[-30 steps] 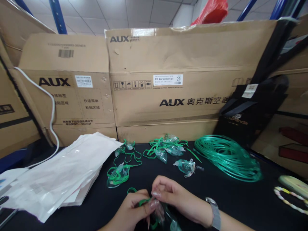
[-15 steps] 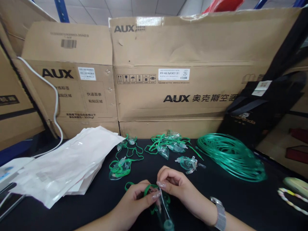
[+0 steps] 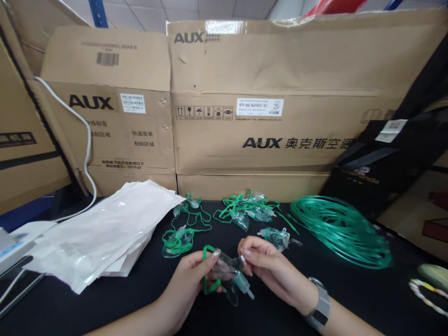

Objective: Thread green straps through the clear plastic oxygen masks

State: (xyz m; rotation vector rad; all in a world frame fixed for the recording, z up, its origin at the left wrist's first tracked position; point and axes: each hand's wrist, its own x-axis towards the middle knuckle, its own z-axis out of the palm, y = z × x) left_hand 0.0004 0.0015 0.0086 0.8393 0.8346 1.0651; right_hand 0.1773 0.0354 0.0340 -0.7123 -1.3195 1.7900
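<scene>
A clear greenish oxygen mask (image 3: 226, 270) is held up over the black table near the front. My left hand (image 3: 191, 280) is closed on its left side, and the green elastic strap (image 3: 205, 273) loops around the fingers. My right hand (image 3: 268, 259) pinches the mask's far edge near a small shiny strip; what exactly lies between the fingertips is partly hidden. The green connector with its pale nozzle (image 3: 245, 285) points down to the right. Just beyond my hands lie one strapped mask (image 3: 179, 240) and another mask (image 3: 276, 238).
Several strapped masks (image 3: 259, 212) lie at the back centre. A coil of green tubing (image 3: 336, 231) rests at the right, a bracelet (image 3: 425, 296) nearer the edge. White pouches (image 3: 115, 228) are stacked at the left. Large cardboard boxes (image 3: 259, 163) and a black bag (image 3: 364, 163) stand behind.
The mask has been raised and turned, its connector now pointing right instead of toward me. My left hand has moved up and left; my right hand has shifted slightly right.
</scene>
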